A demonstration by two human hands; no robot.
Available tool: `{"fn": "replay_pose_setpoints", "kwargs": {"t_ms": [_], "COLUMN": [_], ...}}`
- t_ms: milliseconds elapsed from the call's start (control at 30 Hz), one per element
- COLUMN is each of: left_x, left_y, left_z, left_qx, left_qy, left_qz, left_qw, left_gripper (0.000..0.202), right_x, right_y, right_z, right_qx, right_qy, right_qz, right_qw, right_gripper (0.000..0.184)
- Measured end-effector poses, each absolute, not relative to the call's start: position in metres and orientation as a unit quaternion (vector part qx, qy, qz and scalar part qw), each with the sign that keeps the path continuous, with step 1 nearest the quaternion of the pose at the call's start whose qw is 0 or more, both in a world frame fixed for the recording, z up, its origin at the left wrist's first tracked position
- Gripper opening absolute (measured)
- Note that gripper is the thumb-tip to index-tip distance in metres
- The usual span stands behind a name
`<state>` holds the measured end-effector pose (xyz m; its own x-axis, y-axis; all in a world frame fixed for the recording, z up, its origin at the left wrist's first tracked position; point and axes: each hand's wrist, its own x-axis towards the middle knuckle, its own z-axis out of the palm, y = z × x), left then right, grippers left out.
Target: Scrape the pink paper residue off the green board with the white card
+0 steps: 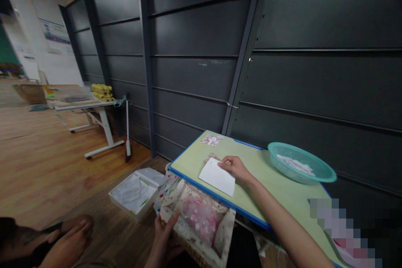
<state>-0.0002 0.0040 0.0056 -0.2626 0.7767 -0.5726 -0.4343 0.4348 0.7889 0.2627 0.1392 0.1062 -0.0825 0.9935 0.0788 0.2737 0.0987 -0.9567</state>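
White sheet (216,179) at front L part of yellow-green tabletop (248,157), by blue edge; can't tell if flat on it. R hand (235,168) pinching its top RH edge, thumb vs fingers. L hand (166,225) gripping rim of dirty white box (226,238) just below tabletop edge, thumb over top; other fingers mostly hidden. Pink/white stuff (199,217) inside box. Pink/white pieces (211,140) at tabletop's far L corner. Teal basin (328,175) w/ white bits (295,164) far R. Open white carton (145,206) on floor, L side.
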Motion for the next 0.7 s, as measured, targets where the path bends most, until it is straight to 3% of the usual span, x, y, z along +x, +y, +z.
{"fn": "replay_pose_setpoints", "kwargs": {"t_ms": [333,533,700], "left_x": [-0.001,0.001,0.004], "left_y": [0.003,-0.001,-0.002], "left_z": [0.012,0.023,0.029], "left_qx": [0.143,0.139,0.127], "left_qy": [0.599,0.607,0.603], "left_qz": [0.498,0.498,0.497], "left_qw": [0.611,0.603,0.611], "left_gripper": [0.082,0.082,0.08], "right_x": [0.265,0.276,0.266], "right_y": [0.141,0.157,0.168], "right_z": [0.102,0.105,0.11], "right_qx": [-0.531,-0.601,-0.617], "right_qy": [-0.609,-0.59,-0.621], "right_qz": [0.395,0.174,0.108], "right_qw": [0.437,0.511,0.471], "right_gripper": [0.042,0.043,0.033]}}
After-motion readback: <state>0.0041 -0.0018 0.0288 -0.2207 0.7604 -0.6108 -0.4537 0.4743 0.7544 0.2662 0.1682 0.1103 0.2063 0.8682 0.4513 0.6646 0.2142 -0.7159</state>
